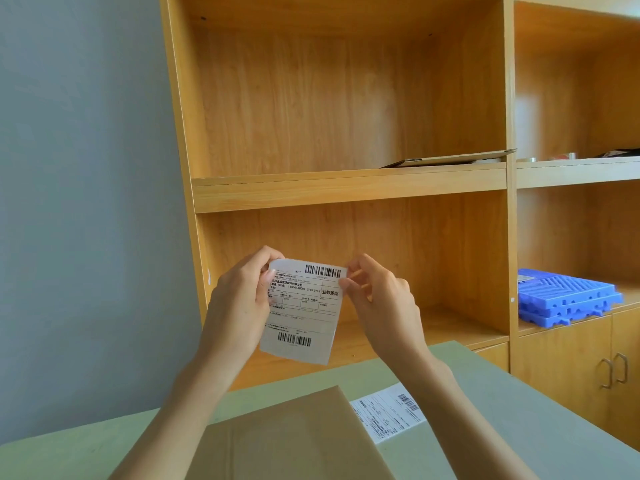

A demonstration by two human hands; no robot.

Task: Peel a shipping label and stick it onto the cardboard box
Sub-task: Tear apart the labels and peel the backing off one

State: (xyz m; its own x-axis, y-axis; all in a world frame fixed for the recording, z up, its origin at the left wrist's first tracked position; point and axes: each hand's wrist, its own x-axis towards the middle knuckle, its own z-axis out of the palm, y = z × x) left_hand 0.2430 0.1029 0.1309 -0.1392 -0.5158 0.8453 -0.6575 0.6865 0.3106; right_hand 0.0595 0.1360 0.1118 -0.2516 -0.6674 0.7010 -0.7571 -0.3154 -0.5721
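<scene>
Both hands hold one shipping label [303, 308] in the air above the far edge of the table [512, 403]. The left hand [239, 299] grips its left edge; the right hand [377, 299] pinches the top right corner, probably starting the peel. The cardboard box [287, 441] lies below at the near edge, with a second label [388, 415] just beside it. A hurried pull could tear the corner, and the freed adhesive may curl onto itself or go down crooked.
</scene>
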